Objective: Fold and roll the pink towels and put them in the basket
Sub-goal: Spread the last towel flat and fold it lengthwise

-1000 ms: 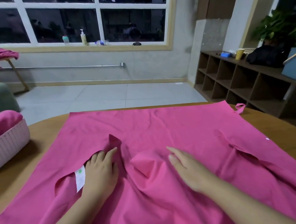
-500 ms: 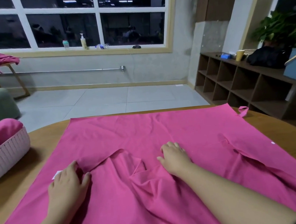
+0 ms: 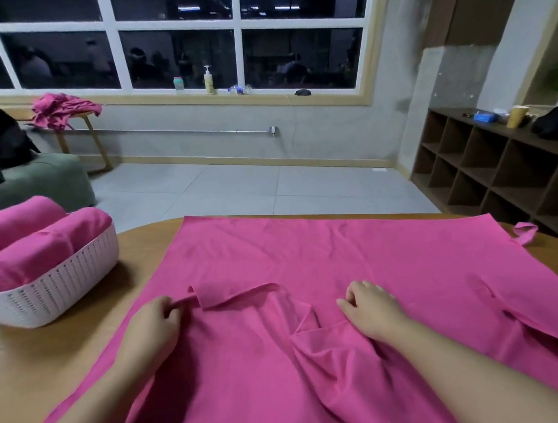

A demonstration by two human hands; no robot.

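A large pink towel (image 3: 362, 261) lies spread over the round wooden table (image 3: 79, 353), its near part folded up over the rest with a crooked edge. My left hand (image 3: 152, 328) pinches the corner of that folded edge at the left. My right hand (image 3: 370, 308) rests on the folded layer near the middle, fingers curled down onto the cloth. A white perforated basket (image 3: 61, 286) stands at the table's left edge and holds two rolled pink towels (image 3: 34, 251).
More pink cloth (image 3: 60, 110) is heaped on a small wooden stand by the window. A green pouf (image 3: 37, 185) sits on the floor at left. Dark cubby shelves (image 3: 508, 180) line the right wall. The towel's hanging loop (image 3: 526, 233) lies at its far right corner.
My left hand has slid left and closed on the folded edge's corner. My right hand has stayed on the cloth near the middle. The view has swung left, showing more of the basket.
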